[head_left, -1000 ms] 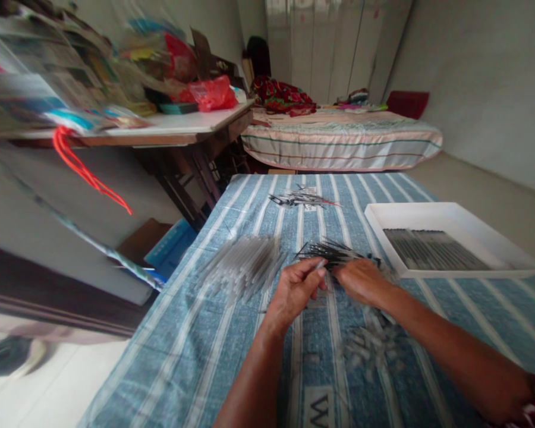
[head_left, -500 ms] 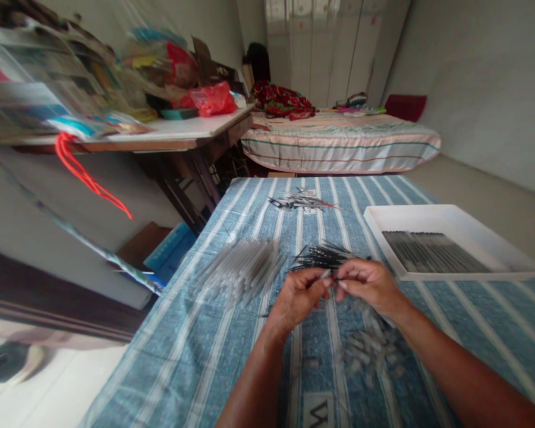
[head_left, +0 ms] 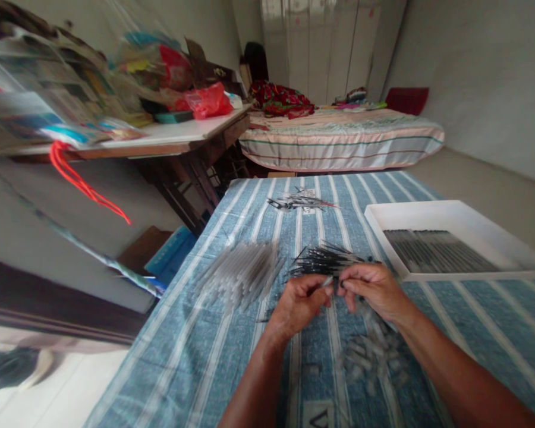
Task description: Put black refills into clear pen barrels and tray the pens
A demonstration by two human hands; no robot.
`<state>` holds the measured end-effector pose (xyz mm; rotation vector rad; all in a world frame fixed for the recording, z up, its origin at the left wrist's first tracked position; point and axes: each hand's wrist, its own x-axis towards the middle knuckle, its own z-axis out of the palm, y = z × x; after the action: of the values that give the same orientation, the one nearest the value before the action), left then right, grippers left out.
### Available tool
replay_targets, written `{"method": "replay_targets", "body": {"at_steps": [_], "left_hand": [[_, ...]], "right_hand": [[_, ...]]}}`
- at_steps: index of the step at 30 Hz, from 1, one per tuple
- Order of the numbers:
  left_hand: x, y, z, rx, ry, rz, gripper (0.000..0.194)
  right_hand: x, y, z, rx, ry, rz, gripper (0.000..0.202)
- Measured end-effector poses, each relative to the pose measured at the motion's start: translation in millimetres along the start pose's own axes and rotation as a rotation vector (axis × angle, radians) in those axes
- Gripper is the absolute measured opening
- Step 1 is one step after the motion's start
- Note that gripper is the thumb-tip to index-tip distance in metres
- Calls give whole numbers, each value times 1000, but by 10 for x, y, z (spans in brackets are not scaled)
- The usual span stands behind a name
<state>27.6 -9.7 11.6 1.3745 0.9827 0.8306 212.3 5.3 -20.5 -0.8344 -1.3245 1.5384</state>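
My left hand (head_left: 301, 303) pinches a small pale piece (head_left: 327, 280) between thumb and forefinger. Close beside it, my right hand (head_left: 370, 288) has its fingers pressed around a small dark piece (head_left: 342, 284). The two hands are slightly apart. Just behind them lies a pile of thin black sticks (head_left: 321, 259). A heap of translucent grey tubes (head_left: 241, 270) rests to the left on the striped cloth. Short grey pieces (head_left: 374, 356) are scattered below my right hand, blurred.
A white tray (head_left: 463, 209) with a row of dark-tipped grey tubes (head_left: 437, 251) stands at the right. Thin dark pieces (head_left: 301, 202) lie at the table's far end. A cluttered desk (head_left: 169, 134) is at the left, a bed (head_left: 339, 139) beyond.
My right hand has drawn slightly right, widening the gap between the hands. Its lower fingers have spread downward a little. The camera view has shifted slightly.
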Motion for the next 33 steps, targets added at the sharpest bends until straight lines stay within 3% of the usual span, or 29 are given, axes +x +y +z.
{"method": "replay_targets", "body": {"at_steps": [9, 17, 33], "left_hand": [[-12, 20, 29, 66, -23, -19, 20], [-9, 3, 47, 107, -116, 6, 22], [-5, -45, 66, 250, -180, -21, 21]], "right_hand": [[-3, 60, -18, 252, -4, 15, 24], [-2, 46, -38, 282, -3, -19, 17], [-48, 16, -108, -91, -71, -88, 8]]}}
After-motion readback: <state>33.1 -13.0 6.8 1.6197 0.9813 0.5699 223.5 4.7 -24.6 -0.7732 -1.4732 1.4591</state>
